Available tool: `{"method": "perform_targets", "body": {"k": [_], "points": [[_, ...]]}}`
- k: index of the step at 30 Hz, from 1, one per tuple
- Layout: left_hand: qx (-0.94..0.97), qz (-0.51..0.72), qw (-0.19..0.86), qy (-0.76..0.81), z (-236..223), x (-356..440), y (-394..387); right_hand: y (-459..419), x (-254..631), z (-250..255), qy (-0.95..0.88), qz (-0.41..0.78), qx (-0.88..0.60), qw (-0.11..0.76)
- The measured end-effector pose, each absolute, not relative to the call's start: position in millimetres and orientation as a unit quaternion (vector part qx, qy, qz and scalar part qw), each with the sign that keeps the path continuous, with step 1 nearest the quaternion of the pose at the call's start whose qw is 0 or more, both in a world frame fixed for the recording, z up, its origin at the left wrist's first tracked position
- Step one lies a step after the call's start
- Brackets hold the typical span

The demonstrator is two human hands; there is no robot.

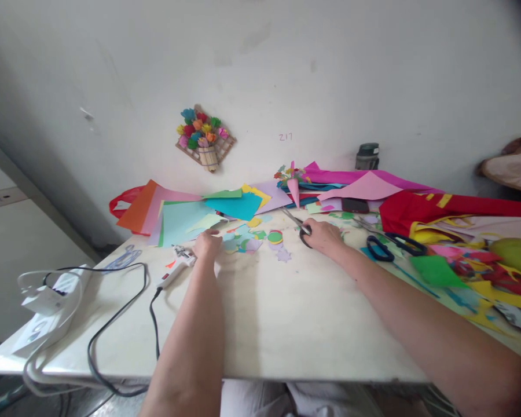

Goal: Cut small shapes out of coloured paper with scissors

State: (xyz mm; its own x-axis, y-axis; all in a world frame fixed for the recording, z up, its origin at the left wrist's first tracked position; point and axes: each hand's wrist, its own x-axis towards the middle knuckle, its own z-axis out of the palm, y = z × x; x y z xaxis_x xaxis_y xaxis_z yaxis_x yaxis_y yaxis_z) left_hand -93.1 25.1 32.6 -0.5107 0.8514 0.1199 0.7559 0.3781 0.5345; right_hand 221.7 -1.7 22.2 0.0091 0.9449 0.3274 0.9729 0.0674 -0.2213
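Right hand: fingers closed about the dark handle of the scissors; the hand [324, 235] is above the table's right-of-centre part.
Held scissors: the scissors [293, 218] point away from the person and to the left, blades toward the pink paper cone [293, 192] with small paper flowers at its top.
Left hand: the left hand [207, 245] is lowered to the tabletop [295, 318], fingers curled; whether it grips anything cannot be told.
Beside the left hand: a white glue gun [173, 274] lies just to its left, black cord running toward the near edge.
Between the hands: pastel paper cut-outs [243, 238], a round layered piece [275, 237] with a green face, and a lilac scalloped cut-out [283, 255] nearest the person.
Right side: second scissors [403, 243] with dark handles, near a green paper piece [439, 271] and mixed scraps.
Back of table: an orange sheet [138, 207] at left, a turquoise sheet [235, 204] nearer the middle, a pale pink sheet [367, 186] at right.
Left edge: a white power strip [41, 330] with plugs and cables.
Wall: a bouquet ornament [204, 139] on a lattice backing.
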Motion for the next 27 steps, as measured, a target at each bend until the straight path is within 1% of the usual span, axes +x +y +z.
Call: {"method": "perform_targets", "body": {"k": [4,8,12,19,22,27], "points": [[0.519,0.253,0.099,0.811,33.7,-89.8,23.5,-1.5,220.6,19.8,-0.711,-0.032,-0.674,0.196],[0.567,0.221,0.087,0.789,29.7,-88.8,25.1,-2.1,220.0,18.6,-0.715,-0.032,-0.671,0.194],[0.566,0.194,0.075,0.798,27.2,-87.2,23.5,-2.1,220.2,17.9,-0.720,-0.029,-0.668,0.186],[0.542,0.186,0.047,0.818,30.9,-83.3,19.8,-1.5,220.4,17.3,-0.719,-0.032,-0.669,0.183],[0.577,0.178,0.038,0.796,29.9,-84.9,21.4,-1.8,220.4,17.4,-0.720,-0.033,-0.668,0.187],[0.619,0.126,0.050,0.773,26.3,-95.1,22.2,-1.7,220.5,17.3,-0.718,-0.034,-0.669,0.190]]}}
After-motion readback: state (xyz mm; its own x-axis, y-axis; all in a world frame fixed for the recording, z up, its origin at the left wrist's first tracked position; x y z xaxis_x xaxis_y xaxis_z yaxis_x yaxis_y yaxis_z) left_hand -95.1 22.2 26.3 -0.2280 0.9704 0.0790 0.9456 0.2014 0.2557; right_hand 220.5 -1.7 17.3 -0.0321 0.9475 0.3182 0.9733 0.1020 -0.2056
